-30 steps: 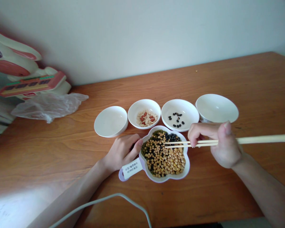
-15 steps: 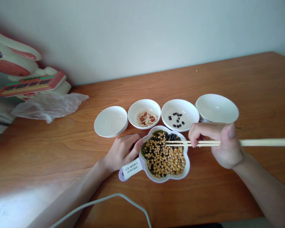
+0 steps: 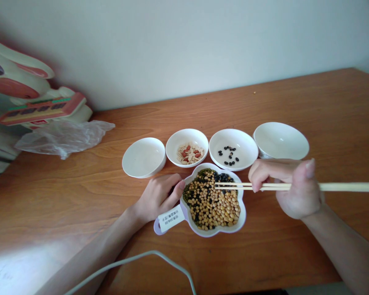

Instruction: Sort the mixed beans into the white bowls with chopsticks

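A flower-shaped bowl with a lilac handle (image 3: 244, 213) is filled with mixed yellow, black and green beans (image 3: 207, 200). My left hand (image 3: 160, 196) grips its left rim, thumb on the edge and the other fingers curled. In my right hand (image 3: 290, 188) is a pair of chopsticks (image 3: 341, 187), held level and pointing left. Their tips are close together over the black beans (image 3: 224, 178) in the upper part of the bowl; whether a bean sits between them I cannot tell. A labelled paper strip (image 3: 171, 218) covers most of the handle.
Behind the flower-shaped bowl stands a row: a bare white bowl (image 3: 141, 157), one with peanuts (image 3: 190, 155), one with several black beans (image 3: 230, 155), and another bare one (image 3: 279, 141). A plastic bag (image 3: 67, 135) and toy keyboard (image 3: 46, 110) are left. A cable (image 3: 155, 251) crosses the front.
My right hand has shifted slightly to the right along the chopsticks, whose tips are almost where they were. My left hand and the bowls have stayed put.
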The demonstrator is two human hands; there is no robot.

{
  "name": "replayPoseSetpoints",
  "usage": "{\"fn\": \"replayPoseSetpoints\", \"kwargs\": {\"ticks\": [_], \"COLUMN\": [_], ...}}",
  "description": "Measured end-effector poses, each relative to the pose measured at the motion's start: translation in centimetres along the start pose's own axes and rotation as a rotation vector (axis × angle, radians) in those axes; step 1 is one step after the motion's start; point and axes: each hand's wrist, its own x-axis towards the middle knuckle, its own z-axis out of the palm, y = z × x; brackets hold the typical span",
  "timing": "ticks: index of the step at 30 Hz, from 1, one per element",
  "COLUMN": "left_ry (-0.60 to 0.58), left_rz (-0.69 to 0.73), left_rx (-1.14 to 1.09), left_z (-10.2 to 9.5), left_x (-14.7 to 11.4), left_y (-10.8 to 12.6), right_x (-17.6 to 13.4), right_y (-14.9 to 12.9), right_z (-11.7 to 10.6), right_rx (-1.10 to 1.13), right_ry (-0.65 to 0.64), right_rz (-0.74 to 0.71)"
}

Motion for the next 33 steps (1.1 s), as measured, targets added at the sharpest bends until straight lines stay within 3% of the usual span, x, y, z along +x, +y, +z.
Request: {"fn": "replayPoseSetpoints", "kwargs": {"ticks": [6, 10, 12, 13, 14, 18, 22, 26, 33], "left_ry": [0.004, 0.010, 0.007, 0.004, 0.004, 0.011, 0.014, -0.005, 0.004], "left_rz": [0.016, 0.030, 0.031, 0.030, 0.031, 0.037, 0.045, 0.037, 0.053], "left_rx": [0.009, 0.010, 0.014, 0.016, 0.019, 0.023, 0.012, 0.016, 0.027], "left_z": [0.1, -0.1, -0.2, -0.2, -0.2, -0.3, -0.4, -0.5, -0.7], "left_x": [-0.1, -0.1, -0.1, -0.1, 0.0, 0.0, 0.1, 0.0, 0.0], "left_y": [-0.2, -0.2, -0.2, -0.1, -0.1, 0.0, 0.0, -0.1, 0.1], "right_x": [0.2, -0.5, -1.0, -1.2, -1.3, -1.0, 0.1, 0.6, 0.6], "right_y": [-1.0, -1.4, -1.5, -1.5, -1.4, -1.1, -0.6, -0.8, -1.5], "right_z": [0.1, -0.7, -1.4, -1.7, -1.9, -2.0, -1.6, -1.0, 1.2], "right_rx": [0.046, -0.065, -0.160, -0.237, -0.297, -0.406, -0.360, -0.116, 0.095], "right_ry": [0.235, 0.425, 0.462, 0.360, 0.359, 0.471, 0.441, 0.414, 0.028], "right_rz": [-0.051, -0.069, -0.124, -0.177, -0.187, -0.181, -0.075, -0.078, 0.180]}}
